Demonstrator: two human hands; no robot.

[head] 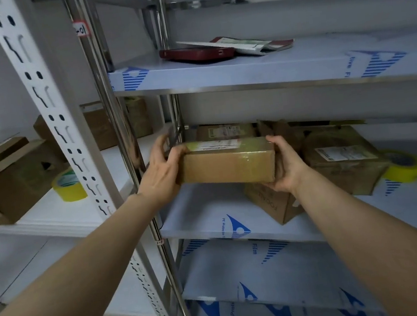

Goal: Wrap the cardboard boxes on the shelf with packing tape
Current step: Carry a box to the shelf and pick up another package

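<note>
Midway up a steel rack [108, 96], above its film-covered middle shelf [210, 218], a person holds a cardboard box [227, 164] level and clear of the board, apparently so that tape can pass around every side. More boxes [342, 158] sit behind it and to its right. Both arms reach forward, nearly straight. The left hand [162, 174] grips the box's left end, while the right hand [287, 168] cups the right end from the side and below. A yellow roll of packing tape [402, 165] (within easy reach, by the look of it) lies at the shelf's right, just beside a box.
</note>
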